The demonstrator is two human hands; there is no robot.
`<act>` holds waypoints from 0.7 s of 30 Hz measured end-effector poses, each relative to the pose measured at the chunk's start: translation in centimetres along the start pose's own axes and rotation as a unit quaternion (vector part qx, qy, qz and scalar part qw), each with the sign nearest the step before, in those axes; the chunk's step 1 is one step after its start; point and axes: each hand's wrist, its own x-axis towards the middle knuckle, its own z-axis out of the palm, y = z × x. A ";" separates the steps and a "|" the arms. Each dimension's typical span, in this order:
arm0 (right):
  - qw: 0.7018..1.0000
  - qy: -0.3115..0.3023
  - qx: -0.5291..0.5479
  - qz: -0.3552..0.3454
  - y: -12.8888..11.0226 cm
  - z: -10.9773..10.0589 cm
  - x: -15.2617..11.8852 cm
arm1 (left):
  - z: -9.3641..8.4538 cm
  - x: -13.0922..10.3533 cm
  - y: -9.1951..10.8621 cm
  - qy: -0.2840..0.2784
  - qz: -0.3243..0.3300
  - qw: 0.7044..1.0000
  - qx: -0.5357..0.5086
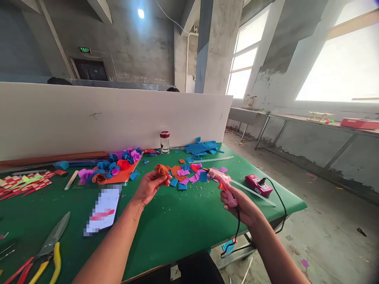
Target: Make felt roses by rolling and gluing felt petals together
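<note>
Pinched in my left hand (150, 186) is an orange-brown paper flower (162, 170), held above the green table (177, 221). My right hand (241, 203) is wrapped round the grip of a pink glue gun (225, 184), whose nozzle points left toward the flower without touching it. Loose paper pieces in blue, purple, orange and red (182, 186) lie on the table between and beyond my hands. Behind my left hand, a group of finished paper flowers (114, 169) rests on an orange sheet (130, 173).
A glass jar with a red lid (165, 142) stands near the white partition (118, 118). Blue paper (203, 147) lies at the back. A pink power socket (258, 185) with a black cord is at the right. Shears (51, 244) and a phone (103, 209) lie at the left.
</note>
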 end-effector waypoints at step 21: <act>0.980 -0.071 -0.126 -0.133 2.1 5.4 -0.2 | 1.6 -0.4 -2.1 -0.096 -0.060 0.993 0.032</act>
